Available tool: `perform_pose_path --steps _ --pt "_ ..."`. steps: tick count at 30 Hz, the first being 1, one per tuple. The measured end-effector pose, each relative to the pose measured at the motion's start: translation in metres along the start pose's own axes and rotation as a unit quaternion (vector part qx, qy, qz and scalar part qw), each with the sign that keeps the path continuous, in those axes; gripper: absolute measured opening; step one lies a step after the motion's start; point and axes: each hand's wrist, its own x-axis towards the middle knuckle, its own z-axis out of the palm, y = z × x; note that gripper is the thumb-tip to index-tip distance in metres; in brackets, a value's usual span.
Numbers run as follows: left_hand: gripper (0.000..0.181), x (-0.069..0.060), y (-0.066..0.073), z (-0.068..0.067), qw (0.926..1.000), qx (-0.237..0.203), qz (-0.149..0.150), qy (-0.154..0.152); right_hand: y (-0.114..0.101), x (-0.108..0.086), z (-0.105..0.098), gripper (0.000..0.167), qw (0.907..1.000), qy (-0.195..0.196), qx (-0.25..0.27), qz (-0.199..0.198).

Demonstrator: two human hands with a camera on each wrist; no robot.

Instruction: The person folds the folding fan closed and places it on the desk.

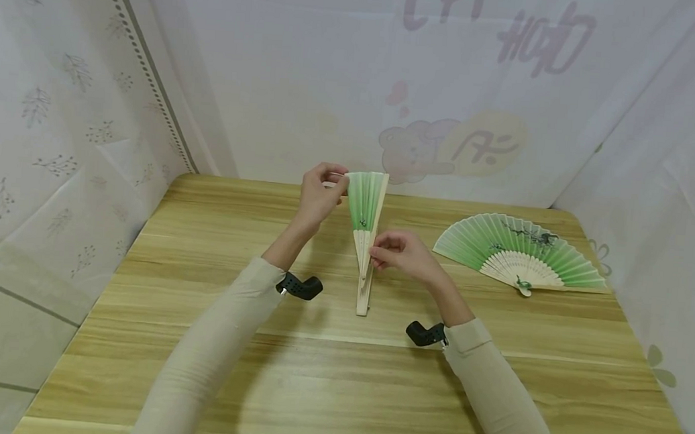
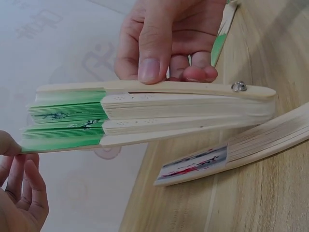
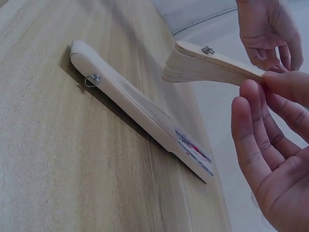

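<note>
Both hands hold a green-and-cream folding fan (image 1: pixel 365 205), partly spread, above the table. My left hand (image 1: pixel 323 192) pinches the outer green end of one edge; the left wrist view shows its thumb and finger (image 2: pixel 19 183) there. My right hand (image 1: pixel 405 255) pinches the opposite wooden guard, about midway, with its thumb laid along it in the left wrist view. A small metal rivet (image 3: pixel 208 50) joins the fan's sticks at the narrow end. Beneath lies a second, folded fan (image 1: pixel 363 305), whose leaf has a red and dark pattern (image 2: pixel 193 166).
On the right of the wooden table (image 1: pixel 335 391) lies a fully spread green fan (image 1: pixel 521 249) with dark painting and a green tassel. Patterned white cloth (image 1: pixel 273 70) hangs behind and at both sides. Black wrist devices (image 1: pixel 300 286) sit at both cuffs.
</note>
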Motion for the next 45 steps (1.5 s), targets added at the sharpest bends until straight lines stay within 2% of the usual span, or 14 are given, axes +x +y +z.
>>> perform_pose_path --steps 15,21,27,30,34,37,42,45 --pt "0.017 -0.003 0.0 -0.002 0.9994 -0.021 -0.019 -0.02 0.002 -0.001 0.001 0.017 0.9989 -0.035 0.024 0.019" --pt "0.018 -0.004 -0.002 0.0 0.9997 -0.011 -0.006 -0.02 0.004 -0.002 0.001 0.017 0.9984 -0.044 0.031 0.014" --pt "0.016 -0.005 -0.004 0.002 0.9999 0.003 0.0 -0.016 0.004 0.0 0.002 0.015 0.9988 -0.048 0.013 0.002" --pt "0.016 -0.007 -0.005 0.003 0.9998 -0.005 -0.003 -0.018 0.003 0.001 0.003 0.015 0.9988 -0.048 0.001 0.006" --pt "0.017 -0.009 -0.005 0.002 0.999 -0.026 -0.013 -0.036 0.003 0.001 0.003 0.015 0.9989 -0.041 -0.002 0.023" --pt "0.02 -0.01 -0.006 0.0 0.9972 -0.031 -0.026 -0.063 0.005 0.001 0.002 0.013 0.9988 -0.035 -0.001 0.035" --pt "0.029 -0.011 -0.007 -0.002 0.9936 -0.008 -0.042 -0.104 0.006 0.0 0.002 0.013 0.9985 -0.037 -0.003 0.04" --pt "0.031 -0.012 -0.008 -0.002 0.9936 0.004 -0.04 -0.106 0.007 -0.001 0.003 0.013 0.9986 -0.04 0.001 0.034"
